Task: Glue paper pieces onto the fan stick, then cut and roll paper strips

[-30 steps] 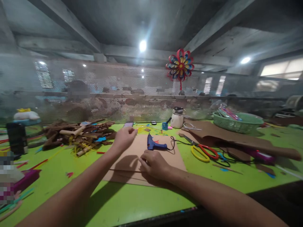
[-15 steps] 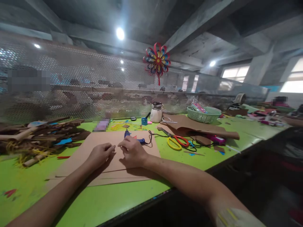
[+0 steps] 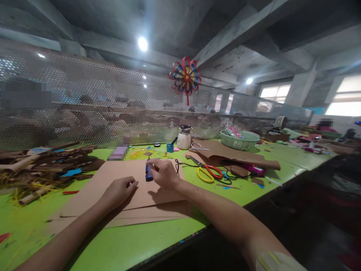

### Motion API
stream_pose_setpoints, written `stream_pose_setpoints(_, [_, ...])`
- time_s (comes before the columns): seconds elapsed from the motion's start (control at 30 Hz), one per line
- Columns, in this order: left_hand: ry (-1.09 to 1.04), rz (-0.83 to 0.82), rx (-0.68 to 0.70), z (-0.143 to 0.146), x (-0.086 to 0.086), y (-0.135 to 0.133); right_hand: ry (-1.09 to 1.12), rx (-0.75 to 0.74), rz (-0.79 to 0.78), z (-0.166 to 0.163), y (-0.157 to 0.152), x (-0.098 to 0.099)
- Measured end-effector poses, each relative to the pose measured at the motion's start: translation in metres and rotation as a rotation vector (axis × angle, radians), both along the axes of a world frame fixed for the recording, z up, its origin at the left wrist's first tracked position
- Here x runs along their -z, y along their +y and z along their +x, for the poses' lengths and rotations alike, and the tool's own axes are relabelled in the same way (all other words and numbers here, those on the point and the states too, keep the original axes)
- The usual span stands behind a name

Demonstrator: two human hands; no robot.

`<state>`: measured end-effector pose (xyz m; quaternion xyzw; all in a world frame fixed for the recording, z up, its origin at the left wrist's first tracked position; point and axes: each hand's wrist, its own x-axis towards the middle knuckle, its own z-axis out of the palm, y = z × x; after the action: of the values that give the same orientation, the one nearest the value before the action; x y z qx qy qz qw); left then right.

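Observation:
My right hand (image 3: 166,173) is closed at a blue glue gun (image 3: 148,172), over the brown cardboard sheets (image 3: 113,171). The fingers lie at the gun's upper end, and the hand hides part of its handle. A black cord runs off to the right behind the hand. To the left, my left hand (image 3: 120,192) rests low over the same sheets. Its fingers are curled in toward the thumb, and whether anything small sits between them is hidden.
Scissors with yellow and red handles (image 3: 205,174) lie to the right. Behind are a white jug (image 3: 184,138), a blue pot (image 3: 170,147) and a green basket (image 3: 239,141). Cardboard scraps (image 3: 47,162) pile up at left. A mesh screen (image 3: 113,113) stands behind the green table (image 3: 146,241).
My right hand has taken hold of the glue gun, which has turned and come nearer on the sheets. My left hand has dropped slightly away from the right one.

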<state>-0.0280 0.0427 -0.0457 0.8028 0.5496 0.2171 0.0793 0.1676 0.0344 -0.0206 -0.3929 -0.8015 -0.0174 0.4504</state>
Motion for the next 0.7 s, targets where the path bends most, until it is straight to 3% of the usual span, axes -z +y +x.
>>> stream_pose_setpoints(0.13, [-0.012,-0.028,-0.001,0.0,-0.002,-0.001,0.052,0.038,0.106,0.02,0.012,-0.022])
stream_pose_setpoints(0.27, [-0.018,-0.053,0.001,0.0,-0.007,0.0,-0.004,0.16,0.153,0.069,0.022,-0.038])
stream_pose_setpoints(0.37, [-0.005,-0.095,0.01,0.0,-0.011,0.0,-0.085,0.352,0.077,0.124,0.01,-0.027])
stream_pose_setpoints(0.43, [-0.005,-0.12,0.022,0.0,-0.012,0.001,-0.174,0.536,-0.057,0.167,-0.006,-0.013])
stream_pose_setpoints(0.57, [-0.006,-0.103,0.03,-0.002,-0.008,0.005,-0.227,0.723,-0.19,0.253,-0.042,0.01])
stream_pose_setpoints(0.7, [0.004,-0.097,0.015,-0.004,-0.003,0.01,-0.308,0.883,-0.303,0.317,-0.062,0.014])
